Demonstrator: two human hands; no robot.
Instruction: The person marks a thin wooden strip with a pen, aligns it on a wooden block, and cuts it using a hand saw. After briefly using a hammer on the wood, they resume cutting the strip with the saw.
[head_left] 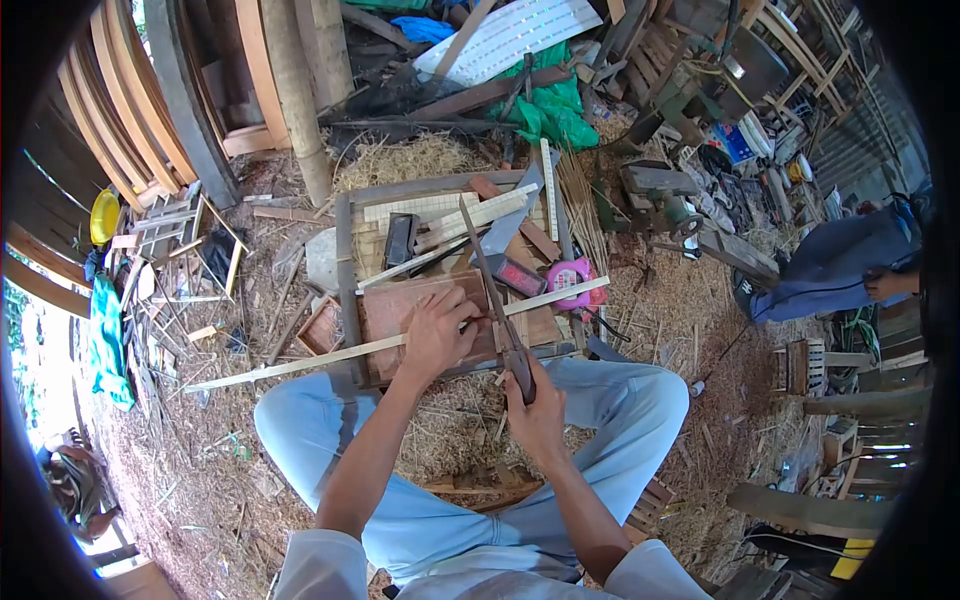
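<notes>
My right hand is wrapped round the dark handle of a long, narrow-bladed knife, its blade pointing away from me and crossing over a thin wooden strip. My left hand presses down on that strip with curled fingers, just left of the blade. Under the left hand lies a reddish-brown board on a low wooden work table. Whether the blade touches the strip cannot be made out. A pink tape measure sits beside the strip's right part.
On the table's far side are a black block-shaped tool, pale wood pieces and a grey metal square. Wood shavings cover the floor. Another person's leg is at the right. A bench vise stands beyond the table.
</notes>
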